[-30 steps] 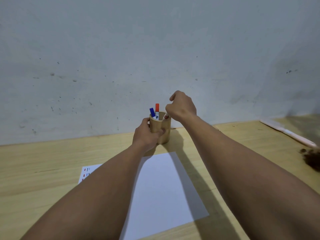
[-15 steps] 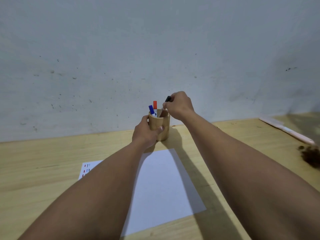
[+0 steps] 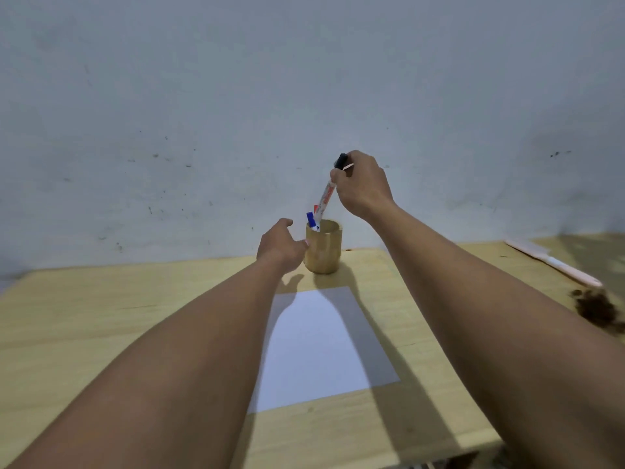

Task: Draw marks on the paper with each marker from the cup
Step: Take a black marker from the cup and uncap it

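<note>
A wooden cup [image 3: 323, 249] stands near the back of the table, close to the wall. My right hand [image 3: 363, 186] grips a black-capped marker [image 3: 327, 194] above the cup, with its lower end still inside the rim. A blue-capped marker [image 3: 311, 220] and a red-capped marker [image 3: 316, 209] remain in the cup. My left hand [image 3: 281, 246] hovers just left of the cup, fingers loosened and a fingertip near its wall. A blank white sheet of paper [image 3: 321, 343] lies in front of the cup, partly covered by my left forearm.
The wooden table [image 3: 84, 319] ends at a grey wall [image 3: 236, 113] right behind the cup. A pale pink stick-like object [image 3: 554, 264] lies at the far right, with a dark brown clump [image 3: 595, 309] near it. The table's front edge runs along the lower right.
My right hand has lifted the black-capped marker up out of the cup. My left hand has released its grasp on the cup and moved slightly left.
</note>
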{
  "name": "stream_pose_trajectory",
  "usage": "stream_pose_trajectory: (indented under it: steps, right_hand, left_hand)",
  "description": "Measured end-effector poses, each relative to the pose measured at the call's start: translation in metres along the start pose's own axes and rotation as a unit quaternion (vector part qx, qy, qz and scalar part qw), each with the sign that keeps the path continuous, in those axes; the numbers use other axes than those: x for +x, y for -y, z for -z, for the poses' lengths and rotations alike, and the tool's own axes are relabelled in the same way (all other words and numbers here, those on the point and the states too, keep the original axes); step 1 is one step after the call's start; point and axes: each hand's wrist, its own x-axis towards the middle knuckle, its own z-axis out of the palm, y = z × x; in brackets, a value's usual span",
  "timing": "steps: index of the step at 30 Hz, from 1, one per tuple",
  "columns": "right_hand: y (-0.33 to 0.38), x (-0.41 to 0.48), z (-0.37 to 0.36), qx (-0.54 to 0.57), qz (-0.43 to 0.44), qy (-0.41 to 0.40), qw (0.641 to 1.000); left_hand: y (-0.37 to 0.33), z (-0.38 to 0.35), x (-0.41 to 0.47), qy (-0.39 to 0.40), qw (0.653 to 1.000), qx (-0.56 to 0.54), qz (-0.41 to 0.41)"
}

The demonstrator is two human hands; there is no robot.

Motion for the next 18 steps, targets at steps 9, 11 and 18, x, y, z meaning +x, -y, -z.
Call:
stream_pose_trajectory:
  steps: [9,11,18]
  right_hand:
    - [0.036,-0.057,-0.018,0.027,0.003,0.086,0.996]
    - [0.045,-0.066,-0.023,0.033,0.006,0.103,0.994]
    - [0.07,-0.086,-0.037,0.058,0.034,0.124,0.99]
  left_hand:
    - [-0.008,0.079,-0.044,-0.033,0.996,-0.074,-0.036]
    - [-0.009,0.091,-0.051,-0.024,0.996,-0.083,-0.038]
    - [0.001,0.121,-0.071,-0.006,0.993,-0.093,-0.068]
